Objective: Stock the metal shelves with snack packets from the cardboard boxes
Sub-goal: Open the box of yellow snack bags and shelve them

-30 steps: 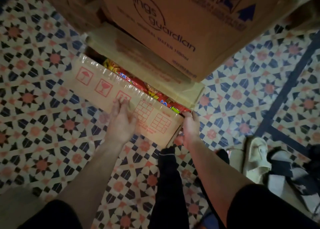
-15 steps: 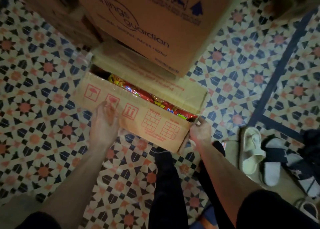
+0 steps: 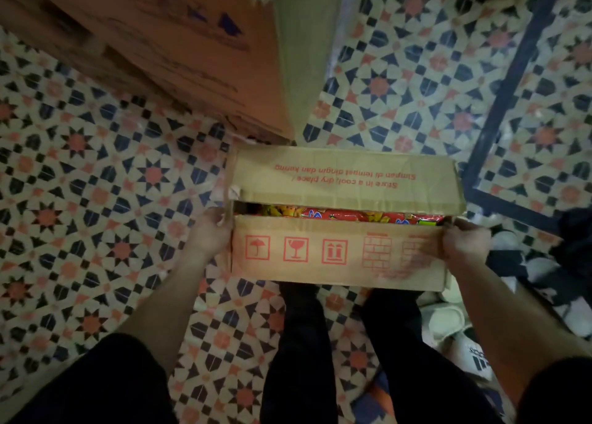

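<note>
A flat cardboard box [image 3: 336, 257] with red handling symbols is held above the patterned floor in front of my legs. Its far flap [image 3: 346, 177] is half closed and carries red upside-down print. Red and yellow snack packets [image 3: 346, 215] show through the narrow gap between the flaps. My left hand [image 3: 209, 234] grips the box's left end, fingers curled over the top corner. My right hand [image 3: 464, 241] grips the right end the same way. No metal shelves are in view.
A large brown carton [image 3: 179, 45] stands at the upper left, close behind the held box. Pale sandals and shoes [image 3: 461, 337] lie on the floor at the lower right beside a dark bundle [image 3: 576, 244]. Patterned tile floor [image 3: 96, 199] spreads to the left.
The box has come out from under the large carton and now sits square in front of me. Both hands shifted from its near side to its two ends.
</note>
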Demonstrator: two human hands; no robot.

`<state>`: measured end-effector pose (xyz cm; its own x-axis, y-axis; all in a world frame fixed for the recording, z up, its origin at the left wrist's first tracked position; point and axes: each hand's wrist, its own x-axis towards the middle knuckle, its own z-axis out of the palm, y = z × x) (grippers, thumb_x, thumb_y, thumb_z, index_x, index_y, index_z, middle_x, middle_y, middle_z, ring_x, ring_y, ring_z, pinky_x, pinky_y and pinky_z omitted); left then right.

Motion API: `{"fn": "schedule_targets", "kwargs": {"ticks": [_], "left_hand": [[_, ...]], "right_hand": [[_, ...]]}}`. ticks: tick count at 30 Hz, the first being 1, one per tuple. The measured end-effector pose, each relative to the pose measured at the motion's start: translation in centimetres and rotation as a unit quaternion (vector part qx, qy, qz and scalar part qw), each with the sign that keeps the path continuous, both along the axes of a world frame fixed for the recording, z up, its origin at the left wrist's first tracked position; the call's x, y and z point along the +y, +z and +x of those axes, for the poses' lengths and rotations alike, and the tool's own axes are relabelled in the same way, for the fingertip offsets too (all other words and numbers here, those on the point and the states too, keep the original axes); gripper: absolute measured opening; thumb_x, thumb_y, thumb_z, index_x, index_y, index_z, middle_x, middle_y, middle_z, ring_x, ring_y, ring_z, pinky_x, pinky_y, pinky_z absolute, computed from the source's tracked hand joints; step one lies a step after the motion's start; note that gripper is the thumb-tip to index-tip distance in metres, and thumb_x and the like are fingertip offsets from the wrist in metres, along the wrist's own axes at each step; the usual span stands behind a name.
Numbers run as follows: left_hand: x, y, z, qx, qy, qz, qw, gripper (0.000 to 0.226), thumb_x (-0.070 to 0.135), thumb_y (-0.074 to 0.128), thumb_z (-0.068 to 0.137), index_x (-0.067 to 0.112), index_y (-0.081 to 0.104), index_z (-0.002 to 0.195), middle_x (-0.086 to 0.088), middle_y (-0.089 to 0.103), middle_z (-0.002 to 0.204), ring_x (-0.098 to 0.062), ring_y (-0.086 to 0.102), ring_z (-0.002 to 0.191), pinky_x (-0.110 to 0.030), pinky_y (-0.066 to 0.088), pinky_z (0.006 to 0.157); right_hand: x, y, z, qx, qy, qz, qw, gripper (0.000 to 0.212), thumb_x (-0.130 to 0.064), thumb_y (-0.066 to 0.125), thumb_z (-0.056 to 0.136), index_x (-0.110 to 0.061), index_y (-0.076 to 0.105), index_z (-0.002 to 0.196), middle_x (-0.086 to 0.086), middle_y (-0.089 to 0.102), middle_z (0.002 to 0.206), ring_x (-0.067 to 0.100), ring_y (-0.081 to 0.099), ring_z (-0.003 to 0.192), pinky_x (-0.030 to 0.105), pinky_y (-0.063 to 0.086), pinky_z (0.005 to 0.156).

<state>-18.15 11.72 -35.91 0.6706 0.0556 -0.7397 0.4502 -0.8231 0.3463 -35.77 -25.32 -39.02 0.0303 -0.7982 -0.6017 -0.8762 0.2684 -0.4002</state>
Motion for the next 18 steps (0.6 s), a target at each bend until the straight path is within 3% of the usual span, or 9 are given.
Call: {"fn": "schedule_targets", "kwargs": {"ticks": [3,7,10,14,18], "left_hand": [[-2.5,-1.2,-1.0,0.054,0.044,-0.034,0.997,0.042,0.030,0.058,0.098,0.012,0.053,0.136,-0.008,0.062,0.127,-0.029,0.060,0.117,-0.043,0.048,0.101],[-3.7,-2.6,-1.2,0.034,0.079,0.001,0.996,0.036,0.039,0.056,0.097,0.011,0.067,0.117,-0.013,0.070,0.113,-0.030,0.067,0.101,-0.050,0.053,0.094],[-4.8,-2.0,-1.3,-0.003,-0.013,0.044,0.999,0.038,0.036,0.048,0.101,0.007,0.072,0.096,-0.013,0.072,0.097,-0.030,0.068,0.092,-0.048,0.054,0.090],[-6.5,0.1,-1.5,-0.015,-0.087,0.077,0.993,0.042,0.032,0.044,0.103,0.001,0.070,0.094,-0.017,0.071,0.094,-0.033,0.067,0.088,-0.049,0.054,0.088],[-7.9,3.6,-2.7,0.011,-0.100,0.105,0.989,0.030,0.020,0.049,0.100,0.001,0.068,0.087,-0.018,0.070,0.089,-0.032,0.067,0.084,-0.047,0.056,0.082]], "right_hand": [[-3.0,-0.3,-1.7,0.011,-0.004,0.000,1.000,0.028,-0.017,0.062,0.094,-0.007,0.070,0.119,0.013,0.070,0.112,0.032,0.066,0.103,0.044,0.053,0.098],[-4.7,-0.5,-2.6,0.013,0.028,0.007,1.000,0.023,-0.019,0.063,0.093,-0.012,0.074,0.112,0.013,0.071,0.104,0.032,0.068,0.097,0.046,0.056,0.093],[-5.2,0.0,-2.4,0.026,0.038,0.016,0.999,0.027,-0.021,0.065,0.093,-0.007,0.070,0.116,0.014,0.070,0.113,0.030,0.066,0.103,0.035,0.053,0.094],[-7.1,2.7,-2.1,0.039,0.085,0.025,0.995,0.025,-0.019,0.061,0.095,-0.011,0.073,0.116,0.014,0.072,0.106,0.031,0.067,0.099,0.033,0.053,0.088],[-9.1,6.4,-1.4,0.042,0.103,0.011,0.994,0.023,-0.025,0.064,0.093,-0.015,0.076,0.111,0.014,0.074,0.102,0.030,0.070,0.096,0.033,0.055,0.085]]}}
